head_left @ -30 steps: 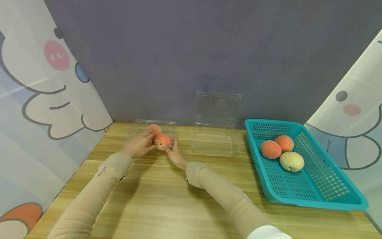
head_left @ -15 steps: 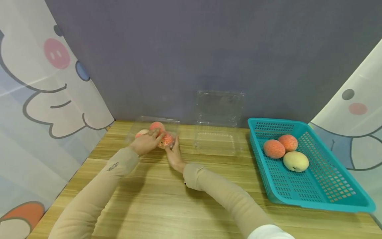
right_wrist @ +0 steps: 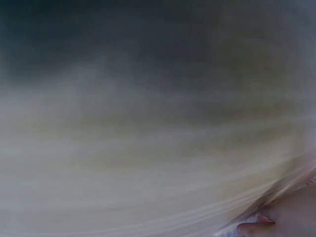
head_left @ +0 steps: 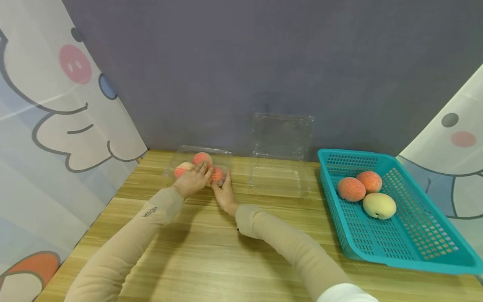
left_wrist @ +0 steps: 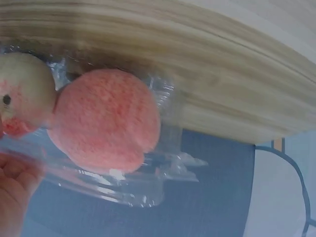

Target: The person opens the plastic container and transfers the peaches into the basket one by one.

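A clear plastic clamshell box (head_left: 222,152) stands with its lid up at the back left of the table. Three peaches sit in it: a pale-and-red peach (head_left: 183,169) at the left, a pink peach (head_left: 201,158) behind, and a red peach (head_left: 217,173) at the right. My left hand (head_left: 192,180) holds the right-hand peach and partly covers it. Around the box's front right corner lies my right hand (head_left: 225,196), fingers straight along the side, thumb at the front. Two peaches show close up in the left wrist view, with left-hand fingers (left_wrist: 19,182) at the edge.
A second clear clamshell box (head_left: 279,193), lid raised, stands to the right. Further right is a teal basket (head_left: 343,235) with two orange peaches and a pale yellow one (head_left: 379,205). A grey wall (head_left: 241,63) closes off the back. The right wrist view is blurred.
My left hand has shifted right from the left peach to the right one, whose dark stem spot is now out of sight. My right hand has stayed at the box corner.
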Motion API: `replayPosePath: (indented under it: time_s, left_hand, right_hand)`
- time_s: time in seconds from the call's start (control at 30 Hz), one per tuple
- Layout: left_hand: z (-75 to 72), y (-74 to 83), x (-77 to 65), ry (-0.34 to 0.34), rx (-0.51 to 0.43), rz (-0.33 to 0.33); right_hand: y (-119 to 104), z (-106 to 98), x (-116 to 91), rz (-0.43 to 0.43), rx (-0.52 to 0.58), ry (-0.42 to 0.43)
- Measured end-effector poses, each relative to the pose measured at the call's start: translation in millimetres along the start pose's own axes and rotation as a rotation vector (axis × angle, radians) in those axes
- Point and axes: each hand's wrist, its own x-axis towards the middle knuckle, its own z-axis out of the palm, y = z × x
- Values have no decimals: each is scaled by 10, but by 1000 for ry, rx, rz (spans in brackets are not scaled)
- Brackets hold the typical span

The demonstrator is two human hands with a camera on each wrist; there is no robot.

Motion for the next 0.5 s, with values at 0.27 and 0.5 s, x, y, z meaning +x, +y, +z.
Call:
replayPosePath:
  time_s: [0.27, 0.5]
  left_hand:
    - [41, 45, 2, 69, 53, -38]
    - [27, 13, 24, 125, 182, 2]
  right_hand:
    - [-30, -15, -18, 19, -52, 9]
    - [-34, -41, -7, 22, -49, 0]
